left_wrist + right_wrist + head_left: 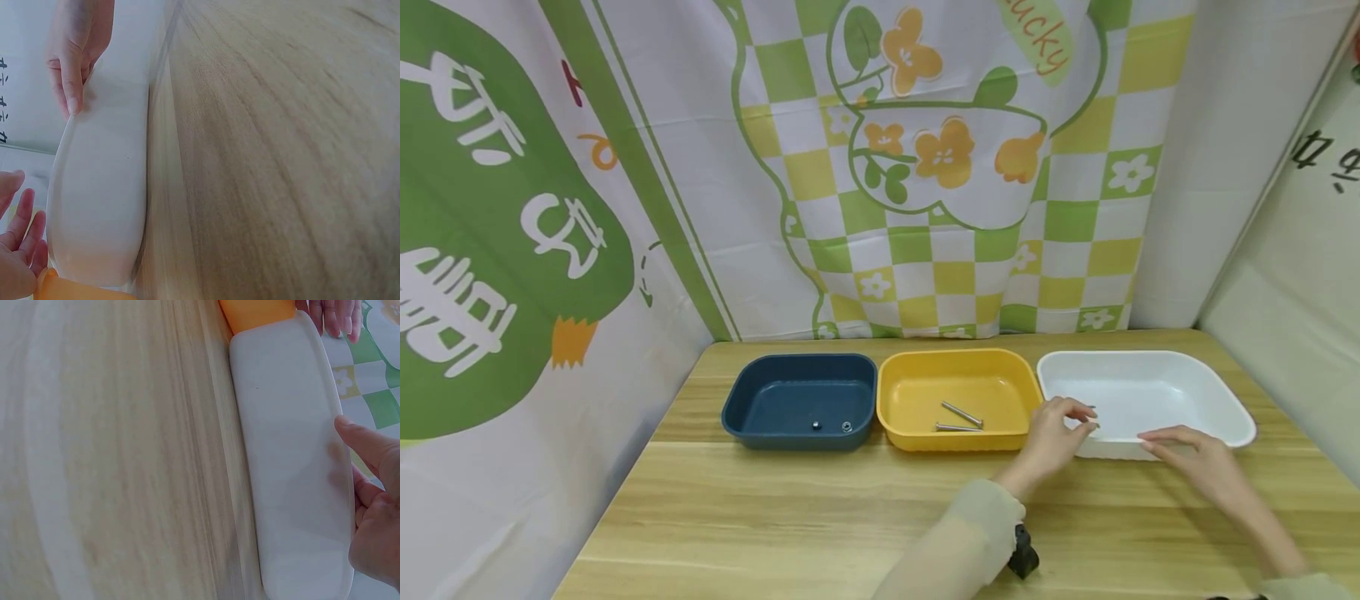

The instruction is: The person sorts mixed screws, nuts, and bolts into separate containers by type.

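My left hand (1051,437) reaches over the near left corner of the white tray (1195,439). Its thumb and index finger are bent toward each other with a gap between the tips, and the left wrist view shows the fingers (24,209) loosely curved and apart. Tiny dark bits lie by those fingertips, too small to identify. With thumb outside and fingers inside, my right hand (378,487) pinches the tray's near rim. Two long bolts (962,414) lie in the yellow tray (917,442), to the left.
A dark blue tray (767,442) stands left of the yellow one, holding a small metal piece (816,426) and a nut (847,427). All three trays stand in a row on the wooden table (760,517). A printed curtain (917,275) hangs behind them.
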`<state>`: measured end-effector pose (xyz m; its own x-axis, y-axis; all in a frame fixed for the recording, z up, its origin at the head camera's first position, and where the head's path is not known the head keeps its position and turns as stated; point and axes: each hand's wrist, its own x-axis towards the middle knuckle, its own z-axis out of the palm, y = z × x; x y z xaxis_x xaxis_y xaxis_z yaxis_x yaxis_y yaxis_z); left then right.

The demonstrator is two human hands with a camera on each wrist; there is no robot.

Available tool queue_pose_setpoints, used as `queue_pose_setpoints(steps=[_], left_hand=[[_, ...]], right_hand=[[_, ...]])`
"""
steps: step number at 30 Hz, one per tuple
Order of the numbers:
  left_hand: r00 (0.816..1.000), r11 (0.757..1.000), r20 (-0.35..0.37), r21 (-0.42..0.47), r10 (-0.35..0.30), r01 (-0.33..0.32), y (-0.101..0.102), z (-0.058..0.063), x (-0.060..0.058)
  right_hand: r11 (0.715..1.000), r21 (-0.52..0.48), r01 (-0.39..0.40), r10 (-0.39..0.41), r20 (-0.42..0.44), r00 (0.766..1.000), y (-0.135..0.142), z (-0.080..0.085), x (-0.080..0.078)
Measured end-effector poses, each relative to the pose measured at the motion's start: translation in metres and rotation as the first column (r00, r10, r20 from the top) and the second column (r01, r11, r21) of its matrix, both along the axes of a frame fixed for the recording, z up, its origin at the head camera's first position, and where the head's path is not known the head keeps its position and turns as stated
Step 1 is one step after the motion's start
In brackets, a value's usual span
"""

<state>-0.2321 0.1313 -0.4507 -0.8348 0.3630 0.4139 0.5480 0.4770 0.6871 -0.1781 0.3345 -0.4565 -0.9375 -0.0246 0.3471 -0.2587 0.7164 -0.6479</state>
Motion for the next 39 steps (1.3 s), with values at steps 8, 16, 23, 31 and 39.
queue_pose_setpoints(steps=[8,16,23,31,39], left_hand=[[1.000,0.998,0.011,0.067,-0.021,0.020,-0.004,-0.001,-0.001],[0.995,0.996,0.081,0.075,-0.062,0.056,-0.012,0.004,0.004],[0.988,0.993,0.101,0.021,-0.117,0.115,-0.022,0.010,0.009],[0.975,0.978,0.091,-0.025,-0.203,0.206,-0.037,0.018,0.015],[0.968,0.967,0.110,-0.097,-0.225,0.236,-0.046,0.020,0.017]], right_hand=[[1.000,-0.004,-0.001,0.001,-0.014,1.000,-0.001,0.000,-0.001],[1.000,-0.004,0.005,-0.005,-0.010,1.000,-0.001,0.000,-0.001],[1.000,-0.006,-0.005,0.005,-0.017,1.000,0.000,0.000,-0.001],[1.000,-0.008,-0.008,0.008,-0.010,1.000,0.000,-0.001,-0.001],[1.000,-0.011,-0.008,0.008,-0.003,1.000,-0.001,0.000,0.000]])
